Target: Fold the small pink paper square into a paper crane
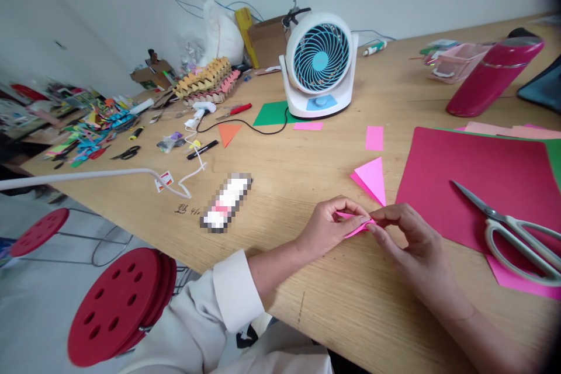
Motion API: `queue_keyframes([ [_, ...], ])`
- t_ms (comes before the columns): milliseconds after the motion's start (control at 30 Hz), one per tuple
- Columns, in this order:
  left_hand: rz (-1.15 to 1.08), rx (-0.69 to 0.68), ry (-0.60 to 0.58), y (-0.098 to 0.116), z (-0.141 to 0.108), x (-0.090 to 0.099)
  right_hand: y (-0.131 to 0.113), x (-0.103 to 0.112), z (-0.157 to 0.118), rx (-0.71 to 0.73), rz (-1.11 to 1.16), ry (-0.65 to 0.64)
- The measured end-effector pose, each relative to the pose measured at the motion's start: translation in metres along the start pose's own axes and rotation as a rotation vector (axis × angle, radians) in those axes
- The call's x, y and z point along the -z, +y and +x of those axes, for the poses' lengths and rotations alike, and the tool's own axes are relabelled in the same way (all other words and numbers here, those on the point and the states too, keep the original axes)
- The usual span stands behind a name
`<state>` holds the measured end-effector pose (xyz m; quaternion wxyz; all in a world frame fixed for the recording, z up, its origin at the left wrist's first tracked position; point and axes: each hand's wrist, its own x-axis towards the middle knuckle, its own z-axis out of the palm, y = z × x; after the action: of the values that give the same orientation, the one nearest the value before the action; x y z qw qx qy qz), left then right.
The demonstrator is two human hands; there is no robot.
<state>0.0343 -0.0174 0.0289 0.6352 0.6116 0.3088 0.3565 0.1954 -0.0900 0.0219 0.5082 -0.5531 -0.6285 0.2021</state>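
A small folded piece of pink paper (356, 230) is pinched between both hands just above the near part of the table. My left hand (331, 223) closes thumb and fingers on its left side, covering much of it. At its right end, the thumb and forefinger of my right hand (409, 239) meet on the paper. Just beyond the hands lies a folded pink paper triangle (371, 180). Farther back is a small pink paper rectangle (374, 138). To the right, scissors (504, 219) with pale handles rest on dark red paper sheets (464, 175).
A white fan (322, 64) stands at the back, its cord running left. A magenta bottle (495, 76) and a pink basket (458, 62) are at the right. A blurred-out phone-like object (227, 201) and a white cable (131, 172) lie left. Red stools (116, 307) stand below.
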Motion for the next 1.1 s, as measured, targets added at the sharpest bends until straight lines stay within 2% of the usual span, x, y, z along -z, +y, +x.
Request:
queue_keyframes([
  [267,0.046,-0.070,-0.068,0.015,-0.003,0.002,0.002,0.000,-0.001,-0.129,0.104,0.008],
  [433,-0.013,-0.077,-0.103,0.011,-0.005,0.000,0.007,0.000,-0.002,-0.132,0.147,0.049],
  [600,0.248,-0.286,-0.047,0.007,-0.005,0.002,0.012,0.003,-0.004,-0.077,0.156,0.079],
  [733,0.335,-0.374,-0.021,0.009,-0.003,0.006,0.010,0.005,-0.004,-0.047,0.133,0.060],
  [967,0.326,-0.381,-0.009,0.006,-0.001,0.009,0.008,0.004,-0.004,-0.027,0.111,0.048],
  [1100,0.296,-0.293,0.014,0.006,0.001,0.010,0.011,0.005,-0.003,0.001,0.114,0.058],
])
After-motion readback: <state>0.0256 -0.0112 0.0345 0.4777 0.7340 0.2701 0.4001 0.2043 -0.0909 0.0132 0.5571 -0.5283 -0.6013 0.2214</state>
